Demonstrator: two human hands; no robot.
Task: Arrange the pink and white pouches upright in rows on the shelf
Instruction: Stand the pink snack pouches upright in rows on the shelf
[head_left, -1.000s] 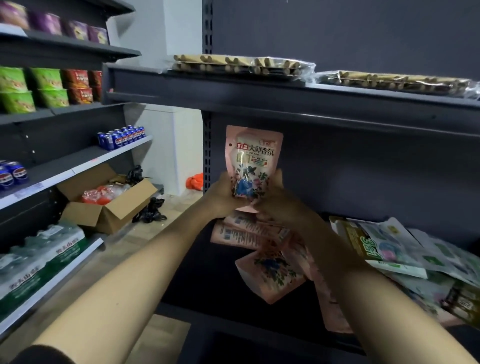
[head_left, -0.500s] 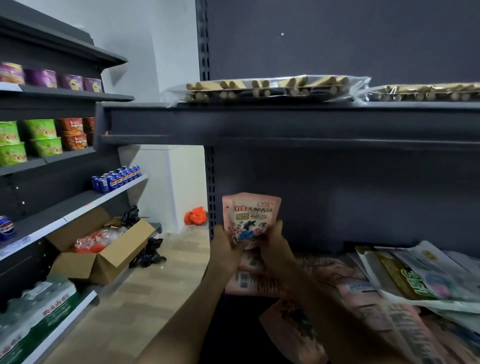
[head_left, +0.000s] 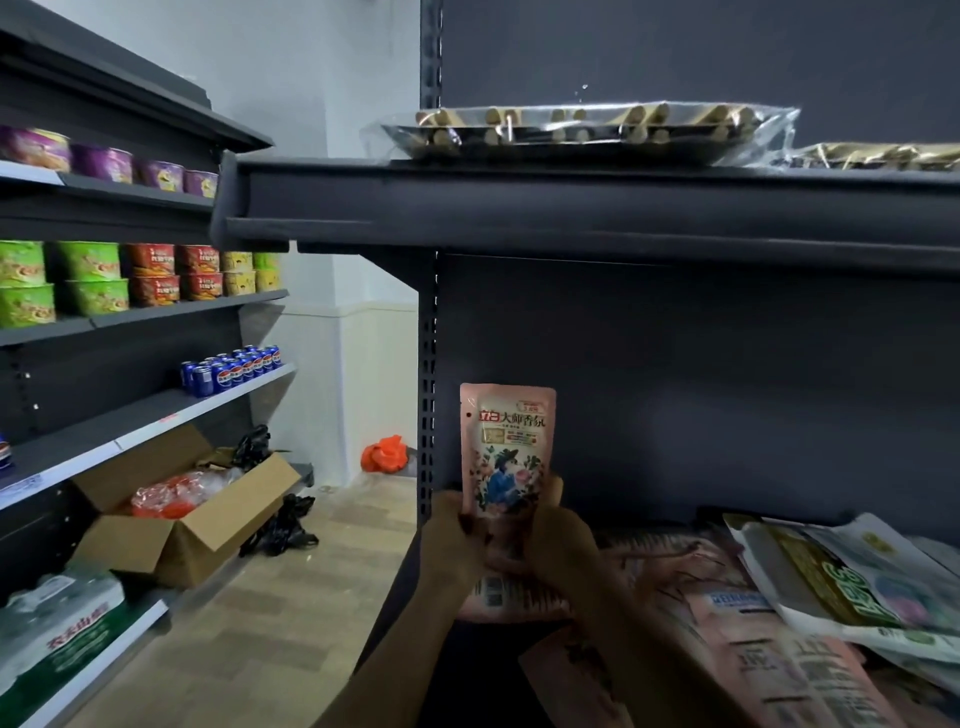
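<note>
A pink pouch (head_left: 506, 447) with a floral print and red label stands upright near the shelf's back left corner, against the dark back panel. My left hand (head_left: 457, 540) grips its lower left edge and my right hand (head_left: 558, 540) grips its lower right side. Several more pink pouches (head_left: 769, 660) lie flat in a loose heap on the shelf, to the right of and under my hands. White and green pouches (head_left: 852, 587) lie flat on the far right of the shelf.
The shelf above (head_left: 571, 208) overhangs and carries clear packs of sticks (head_left: 582, 130). To the left stand shelves with instant-noodle cups (head_left: 93, 280), blue cans (head_left: 234, 366) and bottled-water packs (head_left: 57, 623). An open cardboard box (head_left: 182, 519) sits on the left unit's low shelf.
My head has tilted up and the view has shifted. Both hands carried the pink pouch lower and farther back, and now hold it upright by the back panel.
</note>
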